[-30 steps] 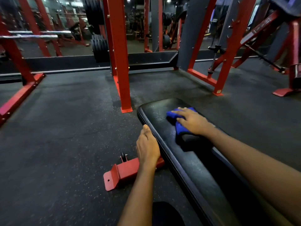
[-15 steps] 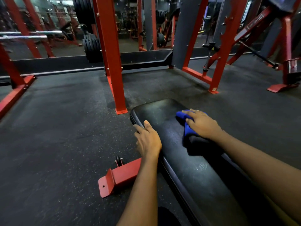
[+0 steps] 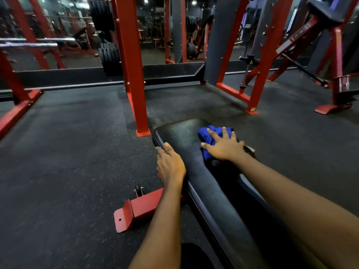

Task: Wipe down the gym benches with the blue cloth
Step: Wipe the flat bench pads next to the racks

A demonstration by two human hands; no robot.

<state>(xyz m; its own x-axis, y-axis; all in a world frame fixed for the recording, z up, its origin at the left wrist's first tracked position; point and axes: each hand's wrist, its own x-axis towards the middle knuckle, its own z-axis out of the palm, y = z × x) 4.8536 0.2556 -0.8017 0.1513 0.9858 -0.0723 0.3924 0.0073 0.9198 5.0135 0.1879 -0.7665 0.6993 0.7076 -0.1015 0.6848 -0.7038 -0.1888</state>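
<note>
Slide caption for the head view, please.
Right hand presses crumpled blue cloth onto black padded gym bench; left hand rests on its edge.

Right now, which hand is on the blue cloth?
The right hand, fingers spread flat over the blue cloth near the far end of the bench. The left hand only rests on its left edge, touching no cloth.

The bench (image 3: 204, 183) pad is covered in black, faintly glossy vinyl. Soft blue cloth (image 3: 210, 135) is bunched under the right hand (image 3: 223, 147). Red painted metal forms the foot (image 3: 139, 208); speckled matt rubber covers the floor (image 3: 68, 152).
</note>
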